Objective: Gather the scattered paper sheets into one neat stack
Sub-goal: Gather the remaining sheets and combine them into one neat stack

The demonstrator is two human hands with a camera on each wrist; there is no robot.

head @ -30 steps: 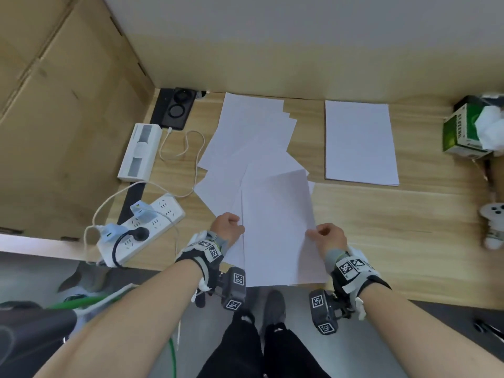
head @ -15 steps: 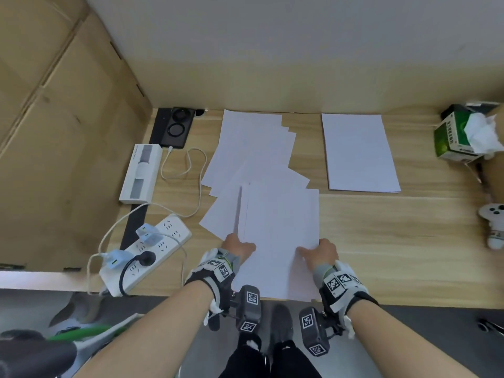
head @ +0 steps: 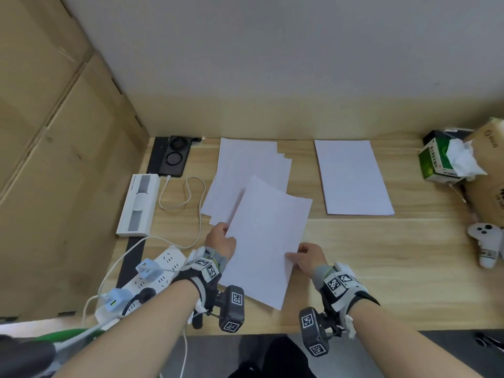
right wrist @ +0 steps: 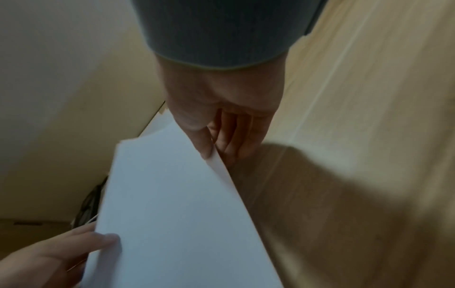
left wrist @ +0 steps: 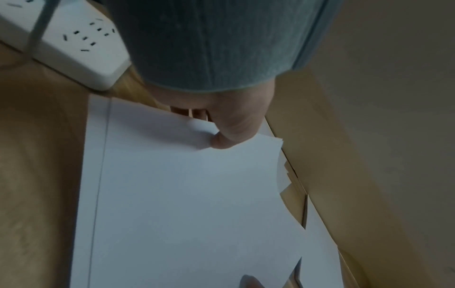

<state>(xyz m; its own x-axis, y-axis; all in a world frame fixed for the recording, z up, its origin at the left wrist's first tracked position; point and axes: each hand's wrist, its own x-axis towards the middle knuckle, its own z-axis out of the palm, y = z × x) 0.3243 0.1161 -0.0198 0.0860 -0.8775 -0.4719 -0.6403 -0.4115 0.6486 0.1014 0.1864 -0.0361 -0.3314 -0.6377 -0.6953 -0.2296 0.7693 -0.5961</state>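
Both hands hold a small bundle of white paper sheets lifted off the wooden desk and turned clockwise. My left hand pinches its left edge, thumb on top. My right hand pinches the right edge between thumb and fingers. Beyond the bundle, a fan of loose sheets lies on the desk. A neat stack of sheets sits at the back right.
A white power strip with plugs and cables lies at the left front. A white box and a black charger pad sit behind it. A green tissue box, a cardboard box and a white controller stand at the right.
The bundle has come up off the loose fan and rotated clockwise. Both hands moved with it, gripping its edges instead of pressing it flat on the desk.
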